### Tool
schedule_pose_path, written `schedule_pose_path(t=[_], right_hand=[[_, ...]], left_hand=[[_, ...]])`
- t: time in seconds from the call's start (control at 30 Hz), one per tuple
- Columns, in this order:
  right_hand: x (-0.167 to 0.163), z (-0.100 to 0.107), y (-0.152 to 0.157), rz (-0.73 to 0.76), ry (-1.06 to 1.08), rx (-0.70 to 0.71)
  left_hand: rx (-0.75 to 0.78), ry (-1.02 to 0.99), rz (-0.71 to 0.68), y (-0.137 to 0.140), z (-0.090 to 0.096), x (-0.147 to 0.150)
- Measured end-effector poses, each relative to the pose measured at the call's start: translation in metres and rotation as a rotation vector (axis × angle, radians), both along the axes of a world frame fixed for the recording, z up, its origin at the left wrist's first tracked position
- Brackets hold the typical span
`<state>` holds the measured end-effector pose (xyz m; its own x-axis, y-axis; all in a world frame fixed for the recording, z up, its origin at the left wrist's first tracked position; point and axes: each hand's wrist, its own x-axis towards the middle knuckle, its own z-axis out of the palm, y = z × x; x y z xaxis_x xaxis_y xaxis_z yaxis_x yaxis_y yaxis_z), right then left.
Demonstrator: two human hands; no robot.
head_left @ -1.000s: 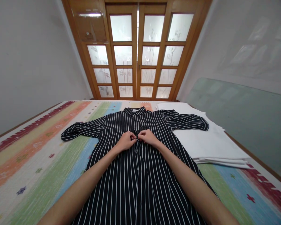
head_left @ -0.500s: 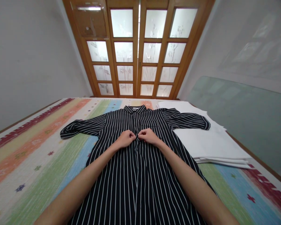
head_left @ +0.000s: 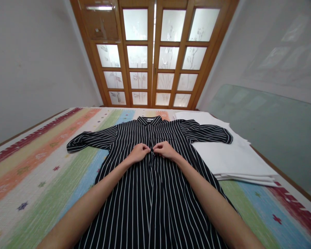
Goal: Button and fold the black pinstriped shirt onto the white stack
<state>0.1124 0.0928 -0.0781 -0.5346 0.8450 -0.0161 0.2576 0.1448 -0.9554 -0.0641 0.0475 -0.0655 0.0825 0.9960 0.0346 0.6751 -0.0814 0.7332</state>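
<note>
Both the left hand (head_left: 140, 152) and right hand (head_left: 165, 150) pinch the front of a striped shirt (head_left: 157, 193) spread beneath them, while a white pile (head_left: 230, 159) lies off to their right.

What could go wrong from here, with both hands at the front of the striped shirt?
The left hand and right hand pinch the black-and-white striped shirt along its front placket, so an uneven pull might crease it or leave its edges misaligned.

The sleeve on the picture's right lies over the white stack; if the shirt is tugged, it could disturb the top layers.
</note>
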Motion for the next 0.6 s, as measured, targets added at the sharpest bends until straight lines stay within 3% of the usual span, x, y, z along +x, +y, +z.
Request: schedule_pose_path(t=[0.6], right_hand=[[-0.0005, 0.0022, 0.0001, 0.002, 0.071, -0.08]], left_hand=[[-0.034, -0.049, 0.049, -0.0027, 0.003, 0.0023]])
